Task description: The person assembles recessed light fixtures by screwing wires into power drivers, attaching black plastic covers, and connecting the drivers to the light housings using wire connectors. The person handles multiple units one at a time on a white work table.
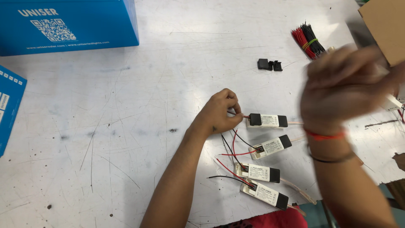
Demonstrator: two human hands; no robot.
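Blue boxes: one large blue carton (67, 25) sits at the far left corner of the counter, and the edge of a second blue box (9, 107) shows at the left border
Counter: a scuffed white counter (126, 126) with scratches and dark specks carries everything
Left hand: the left hand (220, 113) rests on the counter near the middle, its fingers curled and pinching the red lead at the left end of the top driver
Top driver: a small white driver module (268, 120) with black end caps lies flat, just right of the left hand, with a clear wire leaving its right end
Other drivers: three more white modules of the same kind lie below it in a loose column, the second driver (271, 147), the third driver (257, 172) and the fourth driver (264, 193), each trailing thin red and black leads to the left
Black clips: two small black plastic clips (270, 64) lie together farther back on the counter
Wire bundle: a bundle of red and black wires (309, 40) tied with a green band lies at the far right
Right hand: the right hand (344, 86) is raised above the counter and heavily blurred; whether it holds anything cannot be told; a red thread and a dark band circle its wrist
Cardboard: a brown cardboard box corner (386, 25) shows at the top right
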